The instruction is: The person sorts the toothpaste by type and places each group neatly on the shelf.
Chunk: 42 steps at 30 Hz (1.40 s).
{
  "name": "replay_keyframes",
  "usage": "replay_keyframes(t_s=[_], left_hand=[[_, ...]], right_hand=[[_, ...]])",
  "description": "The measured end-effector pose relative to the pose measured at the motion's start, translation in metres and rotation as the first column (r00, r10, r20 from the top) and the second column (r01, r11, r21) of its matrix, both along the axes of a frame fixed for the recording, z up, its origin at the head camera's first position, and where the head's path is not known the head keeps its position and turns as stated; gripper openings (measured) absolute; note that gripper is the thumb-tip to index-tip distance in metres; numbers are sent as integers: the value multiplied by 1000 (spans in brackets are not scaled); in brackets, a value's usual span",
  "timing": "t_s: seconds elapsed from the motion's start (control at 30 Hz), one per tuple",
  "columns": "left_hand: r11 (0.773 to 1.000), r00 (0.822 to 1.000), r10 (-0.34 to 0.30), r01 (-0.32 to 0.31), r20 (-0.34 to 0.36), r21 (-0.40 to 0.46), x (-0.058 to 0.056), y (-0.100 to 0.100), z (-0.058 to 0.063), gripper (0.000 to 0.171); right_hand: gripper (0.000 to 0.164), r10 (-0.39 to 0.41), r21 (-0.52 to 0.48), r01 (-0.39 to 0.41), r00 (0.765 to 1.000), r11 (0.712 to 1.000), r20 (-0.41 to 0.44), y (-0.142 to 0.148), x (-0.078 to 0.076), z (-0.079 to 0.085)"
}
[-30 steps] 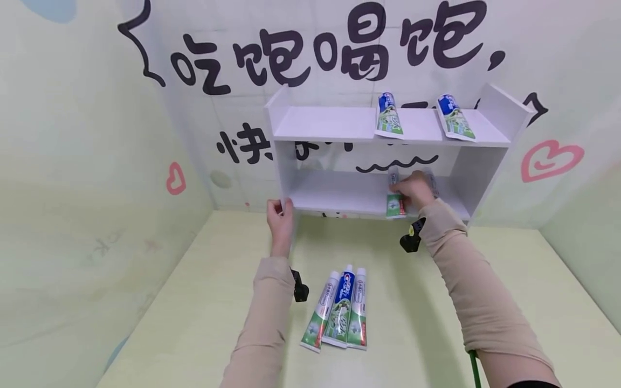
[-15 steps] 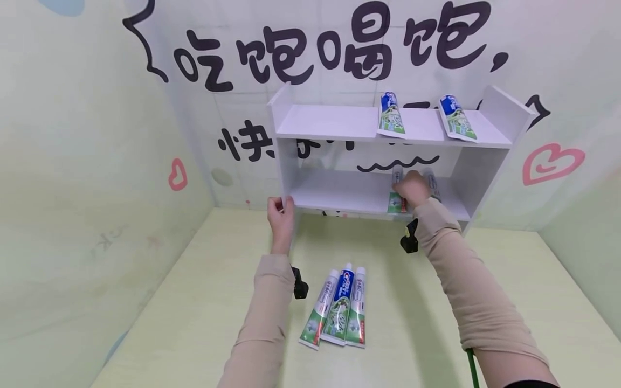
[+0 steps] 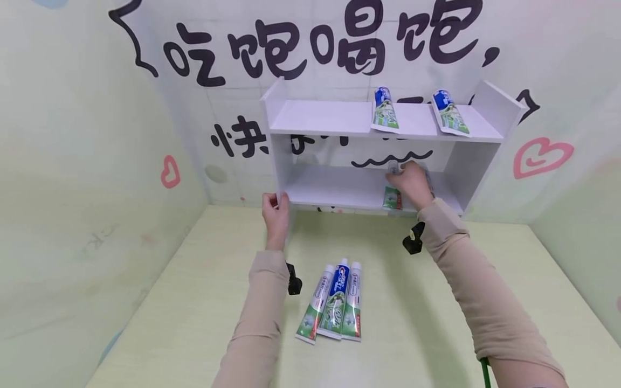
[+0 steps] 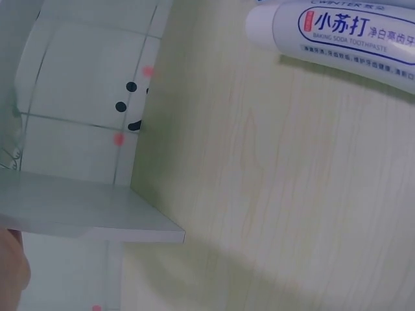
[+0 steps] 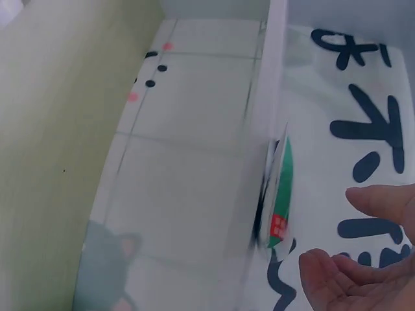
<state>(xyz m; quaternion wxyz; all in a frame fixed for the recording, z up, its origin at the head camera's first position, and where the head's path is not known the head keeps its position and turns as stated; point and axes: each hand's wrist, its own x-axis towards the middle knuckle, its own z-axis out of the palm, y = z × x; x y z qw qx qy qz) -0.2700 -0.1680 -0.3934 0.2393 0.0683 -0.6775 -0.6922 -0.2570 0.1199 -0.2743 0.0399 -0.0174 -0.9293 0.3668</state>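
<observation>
My left hand (image 3: 275, 215) holds the left side panel of a white two-tier shelf (image 3: 335, 186), thumb and fingers at its front edge. In the left wrist view only a bit of that hand (image 4: 11, 269) shows beside the panel. On the lower tier, my right hand (image 3: 412, 183) hovers beside a green-and-white toothpaste tube (image 3: 392, 198). From the right wrist, the thumb and fingers (image 5: 376, 202) stand apart, with a gap between them and the tube's flat end (image 5: 280, 194). A second tube (image 3: 429, 180) on this tier is partly hidden behind the right hand.
Two blue-and-green toothpaste tubes (image 3: 385, 110) lie spaced apart on the upper tier. Three more tubes (image 3: 335, 302) lie side by side on the pale wooden table (image 3: 402, 323), in front of the shelf. Walls with lettering enclose the table.
The tube under my right hand has slid slightly back, its end now near the shelf's front edge. The right fingers have loosened from it. The left hand keeps its hold.
</observation>
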Motion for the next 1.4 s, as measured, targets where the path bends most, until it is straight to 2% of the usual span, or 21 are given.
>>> replay_keyframes(t_s=[0.27,0.53,0.63,0.8,0.9,1.13,1.23,1.4], left_hand=[[1000,1000,-10,10,-3,-10,1,-2,7,17],[999,999,-42,42,25,19,16,0,28,13],[999,999,-36,36,27,17,12,0,25,14],[1000,1000,-3,2,13,9,1,-2,12,17],[1000,1000,17,-17,-5,-8,-3,-2,8,20],[1000,1000,14,-14,2,1,-4,-2,6,22],[1000,1000,10,-10,7,2,-4,-2,5,21],[1000,1000,1,-1,26,7,-2,1,2,20]], right_hand=[[59,39,-61,-42,997,997,-61,-8,14,3],[63,75,-157,-98,987,983,-143,-24,33,-2],[63,78,-181,-104,987,978,-143,-30,38,-4],[64,109,-221,-131,988,966,-111,-37,47,-9],[63,125,-227,-145,987,963,-101,-39,52,-15],[61,118,-257,-129,991,958,-60,-46,63,-34],[60,131,-274,-132,991,952,-24,-50,70,-50],[58,138,-289,-125,990,949,25,-54,84,-86]])
